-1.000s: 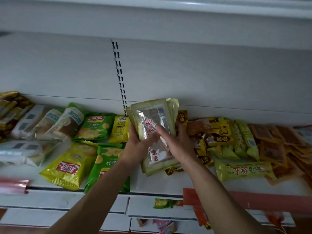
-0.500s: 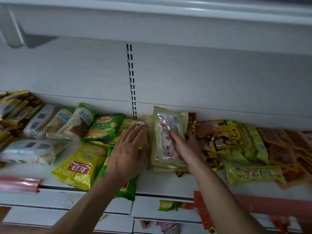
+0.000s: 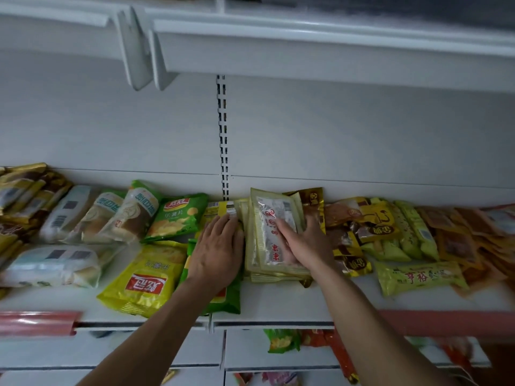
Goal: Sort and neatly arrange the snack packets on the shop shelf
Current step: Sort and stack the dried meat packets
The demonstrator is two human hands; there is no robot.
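Observation:
A stack of pale yellow-green clear-window packets with red writing point(image 3: 269, 240) lies on the white shelf point(image 3: 278, 299) in the middle. My right hand point(image 3: 302, 243) lies on top of the stack with its fingers spread flat over the top packet. My left hand point(image 3: 217, 246) rests flat beside the stack's left edge, over a green chip bag point(image 3: 225, 298) and a yellow packet point(image 3: 216, 211). A yellow chip bag point(image 3: 145, 280) lies left of my left hand.
Bread packets point(image 3: 92, 215) and gold packets point(image 3: 22, 188) fill the shelf's left. Gold, yellow-green and orange packets point(image 3: 395, 229) crowd the right. A green chip bag point(image 3: 178, 215) leans at the back. A shelf overhangs above point(image 3: 306, 48). Red price strips point(image 3: 36, 321) line the front edge.
The stack, held up in both hands a second ago, has come down flat on the shelf. My left hand has let go and moved to its left side; my right hand flattened on top.

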